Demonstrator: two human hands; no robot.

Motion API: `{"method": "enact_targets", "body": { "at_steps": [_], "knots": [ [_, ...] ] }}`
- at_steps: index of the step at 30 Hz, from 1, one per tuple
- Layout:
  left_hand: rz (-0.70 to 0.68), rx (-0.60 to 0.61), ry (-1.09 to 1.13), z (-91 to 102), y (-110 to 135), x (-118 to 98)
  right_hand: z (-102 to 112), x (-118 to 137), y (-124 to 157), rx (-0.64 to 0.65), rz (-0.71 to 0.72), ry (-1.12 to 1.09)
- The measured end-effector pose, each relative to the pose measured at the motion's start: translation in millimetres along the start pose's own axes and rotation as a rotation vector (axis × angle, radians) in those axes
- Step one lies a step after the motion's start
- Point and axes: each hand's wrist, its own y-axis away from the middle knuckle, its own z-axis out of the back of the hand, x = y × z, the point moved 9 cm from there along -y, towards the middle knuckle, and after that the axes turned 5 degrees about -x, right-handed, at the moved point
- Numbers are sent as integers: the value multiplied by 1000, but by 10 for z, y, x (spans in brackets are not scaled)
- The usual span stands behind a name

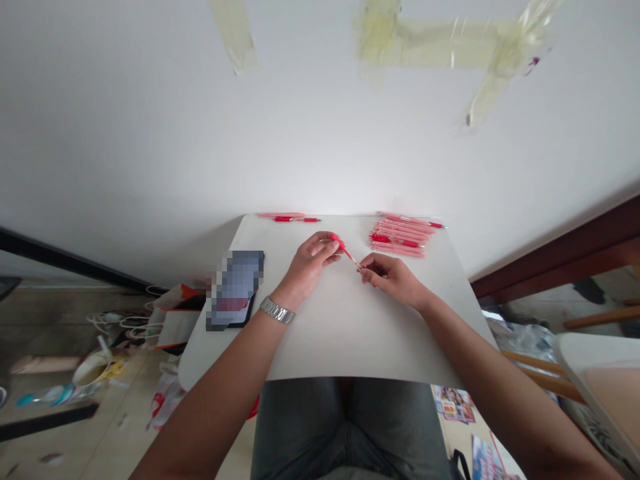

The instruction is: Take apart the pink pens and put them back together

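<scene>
Over the middle of the white table (320, 333), a red pen (349, 255) slants between my two hands. My left hand (311, 262), with a metal watch at its wrist, pinches the thick red upper end between thumb and fingers. At the lower end, a thin pale and red shaft meets the closed fingertips of my right hand (389, 275); its tip is hidden there. Behind my right hand lies a pile of pink pens (405, 230), with a red pen (397, 241) across it. A red and clear pen (297, 219) lies near the back edge, left of centre.
A phone (235, 290), blurred by pixels, lies on the table's left side. The wall (310, 133) rises right behind the table and bears strips of yellowed tape (445, 43). On the floor at left are a cup (93, 369), cables and bags. A white chair-like surface (595, 353) stands at right.
</scene>
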Motion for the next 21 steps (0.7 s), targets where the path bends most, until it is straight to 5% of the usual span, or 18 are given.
{"method": "enact_targets", "body": {
  "at_steps": [21],
  "knots": [
    [22,121,-162,-183,90,49,15,-10,-3,-9,-4,-8]
  ]
}}
